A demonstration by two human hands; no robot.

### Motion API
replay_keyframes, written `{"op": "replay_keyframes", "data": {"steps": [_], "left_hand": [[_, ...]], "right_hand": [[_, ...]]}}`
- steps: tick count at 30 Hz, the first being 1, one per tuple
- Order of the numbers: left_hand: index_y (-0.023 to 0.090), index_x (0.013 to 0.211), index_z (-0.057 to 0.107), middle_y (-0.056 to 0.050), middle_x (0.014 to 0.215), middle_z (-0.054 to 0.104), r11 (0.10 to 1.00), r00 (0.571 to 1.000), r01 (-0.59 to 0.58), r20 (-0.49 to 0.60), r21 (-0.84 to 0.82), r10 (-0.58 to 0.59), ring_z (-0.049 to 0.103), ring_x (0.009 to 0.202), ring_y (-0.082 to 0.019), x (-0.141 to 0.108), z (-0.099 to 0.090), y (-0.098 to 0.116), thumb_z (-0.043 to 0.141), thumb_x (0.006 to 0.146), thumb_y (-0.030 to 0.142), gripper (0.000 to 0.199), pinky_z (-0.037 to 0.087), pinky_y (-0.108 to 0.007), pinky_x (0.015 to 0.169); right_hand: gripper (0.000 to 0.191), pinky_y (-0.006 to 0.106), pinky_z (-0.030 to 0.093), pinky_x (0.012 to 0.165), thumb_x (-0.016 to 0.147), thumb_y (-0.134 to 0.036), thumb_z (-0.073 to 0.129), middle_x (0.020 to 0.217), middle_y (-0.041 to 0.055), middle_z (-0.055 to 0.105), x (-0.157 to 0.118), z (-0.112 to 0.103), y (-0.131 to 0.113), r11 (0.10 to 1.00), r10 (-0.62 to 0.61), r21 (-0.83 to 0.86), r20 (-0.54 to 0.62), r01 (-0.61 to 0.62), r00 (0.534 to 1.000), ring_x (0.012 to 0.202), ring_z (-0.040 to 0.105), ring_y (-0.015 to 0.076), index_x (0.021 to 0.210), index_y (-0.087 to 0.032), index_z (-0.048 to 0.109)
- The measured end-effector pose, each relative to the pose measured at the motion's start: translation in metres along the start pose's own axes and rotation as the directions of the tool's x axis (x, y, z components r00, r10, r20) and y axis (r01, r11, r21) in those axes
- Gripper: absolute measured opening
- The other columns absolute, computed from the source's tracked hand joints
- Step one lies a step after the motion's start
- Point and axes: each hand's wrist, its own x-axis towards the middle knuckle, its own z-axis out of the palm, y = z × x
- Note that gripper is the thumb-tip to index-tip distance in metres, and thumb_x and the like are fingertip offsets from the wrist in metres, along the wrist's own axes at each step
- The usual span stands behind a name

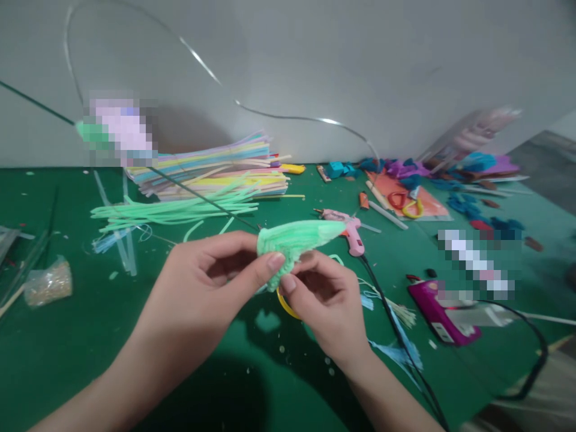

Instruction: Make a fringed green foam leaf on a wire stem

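Observation:
A pointed, leaf-like piece made of mint-green pipe cleaners (pixel 297 239) is held up above the table in both hands. My left hand (pixel 211 270) grips its rounded left end between thumb and fingers. At its lower edge, my right hand (pixel 326 297) has thumb and fingers pinched on the same piece. The tapered tip points right. Below, a yellow loop (pixel 288 305) shows partly behind my right hand; what it belongs to is hidden. Loose mint-green pipe cleaners (pixel 180 210) lie beyond my left hand. A pink glue gun (pixel 353 234) rests just beyond the tip.
Bundled pastel pipe cleaners (pixel 211 165) lie by the wall. A glue-gun cable (pixel 382 300) crosses the green table (pixel 216 384). Red-and-yellow scissors (pixel 405 204), a magenta box (pixel 443 312) and a bag of beads (pixel 48 283) lie around. A thin wire (pixel 297 115) arcs above the table.

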Motion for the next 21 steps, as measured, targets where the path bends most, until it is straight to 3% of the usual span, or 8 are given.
{"op": "replay_keyframes", "data": {"steps": [6,10,15,21], "left_hand": [[0.020,0.059,0.064,0.005,0.052,0.045,1.000,1.000,0.006,0.014,-0.031,-0.006,0.036,0.047,-0.008,-0.0012,0.0046,-0.0008,0.071,0.079,0.029,0.024,0.031,-0.018,0.040],[0.020,0.060,0.067,0.004,0.053,0.051,0.999,1.000,0.020,-0.006,-0.034,-0.021,0.047,0.050,-0.011,-0.0004,0.0059,0.0009,0.073,0.078,0.028,0.021,0.039,-0.018,0.044],[0.021,0.063,0.068,0.003,0.059,0.060,0.997,0.998,0.058,-0.006,-0.050,-0.058,0.057,0.056,-0.014,0.0031,0.0048,0.0025,0.073,0.077,0.031,0.018,0.046,-0.020,0.048],[0.021,0.066,0.069,0.004,0.060,0.061,0.997,1.000,0.030,0.003,-0.076,-0.030,0.057,0.056,-0.011,0.0028,0.0082,0.0021,0.072,0.078,0.027,0.014,0.047,-0.017,0.051]], "right_hand": [[0.013,0.026,0.037,0.052,0.074,-0.017,0.064,0.061,-0.0054,0.049,0.0010,0.0001,-0.0045,0.998,-0.013,-0.058,-0.038,0.011,0.999,0.054,0.041,0.0099,0.067,-0.023,0.055],[0.012,0.026,0.037,0.052,0.074,-0.018,0.064,0.062,-0.0047,0.050,0.0010,-0.0006,-0.0055,0.996,-0.004,-0.091,-0.048,0.000,0.999,0.054,0.041,0.0098,0.066,-0.022,0.055],[0.004,0.026,0.043,0.056,0.081,-0.024,0.064,0.070,-0.0018,0.060,0.0021,-0.0037,-0.0013,0.996,-0.029,-0.091,-0.019,0.027,0.999,0.060,0.052,0.0121,0.078,-0.022,0.061],[0.009,0.025,0.042,0.055,0.083,-0.022,0.064,0.067,-0.0031,0.057,0.0010,-0.0038,0.0012,0.989,-0.092,-0.122,-0.043,0.086,0.995,0.058,0.048,0.0107,0.075,-0.022,0.058]]}}
